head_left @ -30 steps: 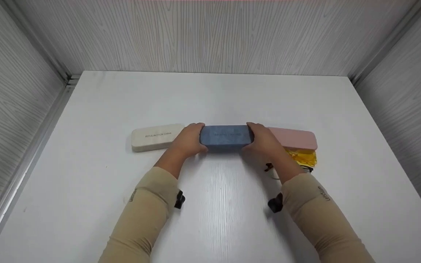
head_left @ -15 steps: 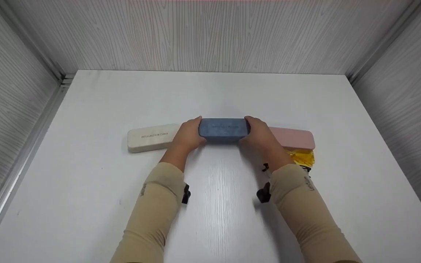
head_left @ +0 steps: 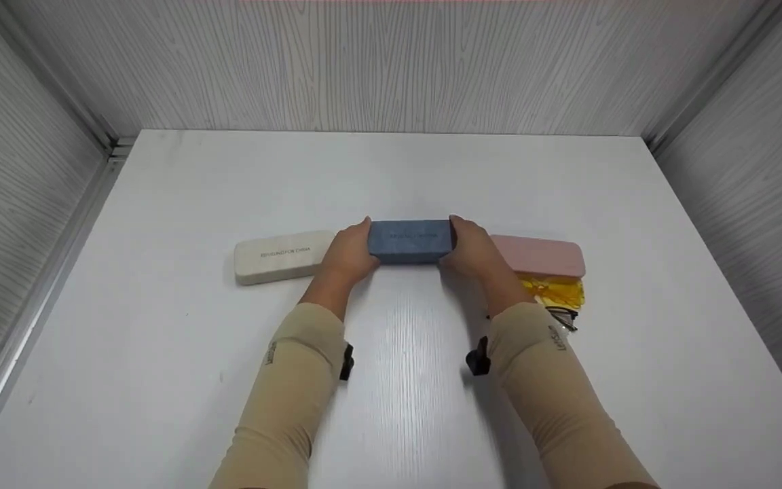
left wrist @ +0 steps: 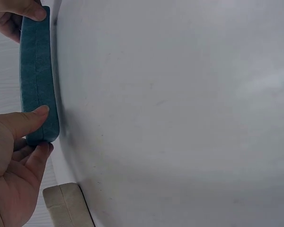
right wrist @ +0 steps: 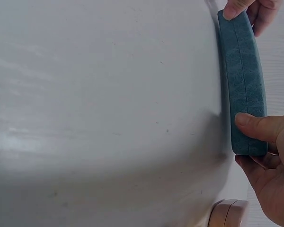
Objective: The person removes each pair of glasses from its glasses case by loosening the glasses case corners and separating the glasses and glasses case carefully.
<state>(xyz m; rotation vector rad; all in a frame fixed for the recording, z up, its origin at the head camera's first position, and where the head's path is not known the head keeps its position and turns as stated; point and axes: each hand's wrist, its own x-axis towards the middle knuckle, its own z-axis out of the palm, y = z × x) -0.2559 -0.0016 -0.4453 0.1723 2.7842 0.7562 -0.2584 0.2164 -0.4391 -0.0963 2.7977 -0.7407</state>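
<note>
A blue glasses case (head_left: pixel 410 242) with a line of print on its lid is held between both hands, its seam facing me. My left hand (head_left: pixel 350 255) grips its left end, thumb (left wrist: pixel 35 118) on the seam side. At the opposite end my right hand (head_left: pixel 474 252) does the same, its thumb (right wrist: pixel 251 124) lying across the seam. The case is closed. Left of it lies a cream case (head_left: pixel 281 257) with dark lettering, partly behind my left hand. A pink case (head_left: pixel 538 257) lies on the right, partly behind my right hand.
Below the pink case lie a crumpled yellow cloth (head_left: pixel 557 291) and dark-framed glasses (head_left: pixel 564 317), partly covered by my right forearm. Everything rests on a white table (head_left: pixel 391 173). Pale wood-grain panels (head_left: pixel 391 68) close off the back and both sides.
Both hands have carried the blue case slightly away from me and a little to the left. My right forearm has shifted left, uncovering more of the glasses. The other cases have stayed put.
</note>
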